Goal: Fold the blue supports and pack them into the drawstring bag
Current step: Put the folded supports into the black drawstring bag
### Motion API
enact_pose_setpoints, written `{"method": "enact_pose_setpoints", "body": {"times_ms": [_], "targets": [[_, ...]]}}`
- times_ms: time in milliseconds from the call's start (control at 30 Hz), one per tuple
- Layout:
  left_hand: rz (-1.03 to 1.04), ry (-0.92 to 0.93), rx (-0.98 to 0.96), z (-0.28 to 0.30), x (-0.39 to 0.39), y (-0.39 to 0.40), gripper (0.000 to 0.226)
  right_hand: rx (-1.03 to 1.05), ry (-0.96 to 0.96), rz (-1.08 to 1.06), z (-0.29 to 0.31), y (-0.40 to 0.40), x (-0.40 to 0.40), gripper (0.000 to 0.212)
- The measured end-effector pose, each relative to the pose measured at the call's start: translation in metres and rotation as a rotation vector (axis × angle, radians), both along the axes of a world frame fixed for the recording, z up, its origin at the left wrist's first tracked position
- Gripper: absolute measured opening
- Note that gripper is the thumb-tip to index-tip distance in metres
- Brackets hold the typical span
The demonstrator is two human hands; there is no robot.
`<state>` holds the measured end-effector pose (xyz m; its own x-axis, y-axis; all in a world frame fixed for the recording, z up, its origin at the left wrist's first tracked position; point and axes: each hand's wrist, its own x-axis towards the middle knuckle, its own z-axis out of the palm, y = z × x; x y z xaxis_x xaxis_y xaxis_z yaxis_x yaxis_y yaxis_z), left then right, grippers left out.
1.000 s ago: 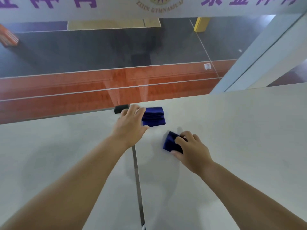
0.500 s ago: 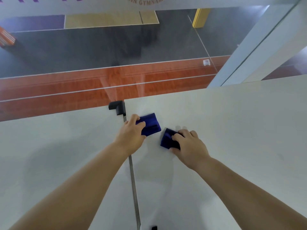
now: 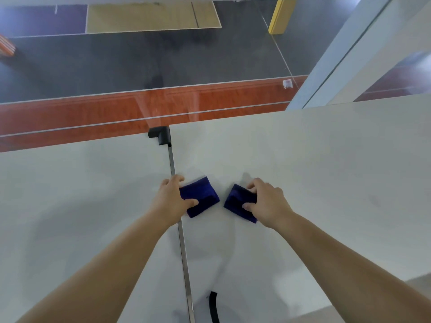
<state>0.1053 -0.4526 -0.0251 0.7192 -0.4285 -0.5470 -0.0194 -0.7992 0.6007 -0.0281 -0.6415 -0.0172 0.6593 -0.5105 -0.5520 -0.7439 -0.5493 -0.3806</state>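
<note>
- Hands first: our left hand (image 3: pixel 171 201) grips a folded blue support, the left support (image 3: pixel 201 197), with the thumb pressed on its near part and the fingers curled over its far left edge
- Our right hand (image 3: pixel 268 202) grips a second folded blue support, the right support (image 3: pixel 238 202), thumb on its near side and fingers hooked over the far edge
- We see both supports lying on the pale table (image 3: pixel 314 171), near each other but apart, with a bare strip of tabletop between them
- We find the left support just to the right of the metal seam (image 3: pixel 179 229) that runs between the two tabletops, its near left corner touching or nearly touching that seam
- We note a black corner guard (image 3: pixel 159 134) capping the far end of the seam, well beyond the hands
- We notice a black strap (image 3: pixel 214 306) curving in at the bottom edge, near us; we cannot tell what it belongs to
- We look past the table through glass onto a red and grey floor (image 3: pixel 93 117) below, with a yellow post (image 3: pixel 278 16) at the top right
</note>
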Motion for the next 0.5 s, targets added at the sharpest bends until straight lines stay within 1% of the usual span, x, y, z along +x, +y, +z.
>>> {"method": "enact_pose_setpoints", "body": {"times_ms": [33, 67, 167, 267, 300, 400, 500], "targets": [[0.007, 0.024, 0.018, -0.001, -0.001, -0.001, 0.063, -0.004, 0.047, -0.012, 0.000, 0.000, 0.002, 0.044], [0.002, 0.037, 0.033, -0.001, -0.002, -0.002, 0.061, -0.012, 0.093, -0.003, -0.001, -0.001, 0.003, 0.042], [-0.040, 0.026, 0.038, 0.000, -0.007, -0.003, 0.042, -0.018, 0.137, 0.064, -0.002, 0.001, 0.004, 0.030], [-0.055, -0.011, 0.000, 0.002, -0.014, 0.001, 0.028, 0.006, 0.049, 0.059, -0.002, 0.007, -0.006, 0.037], [-0.046, -0.015, -0.012, 0.002, -0.017, 0.003, 0.024, 0.001, 0.006, 0.062, -0.002, 0.010, -0.010, 0.036], [-0.017, -0.046, -0.046, 0.006, -0.027, 0.011, 0.019, -0.031, -0.120, 0.109, 0.000, 0.019, -0.024, 0.024], [0.014, -0.084, -0.101, 0.011, -0.033, 0.023, 0.019, -0.040, -0.264, 0.139, 0.002, 0.023, -0.034, 0.022]]}}
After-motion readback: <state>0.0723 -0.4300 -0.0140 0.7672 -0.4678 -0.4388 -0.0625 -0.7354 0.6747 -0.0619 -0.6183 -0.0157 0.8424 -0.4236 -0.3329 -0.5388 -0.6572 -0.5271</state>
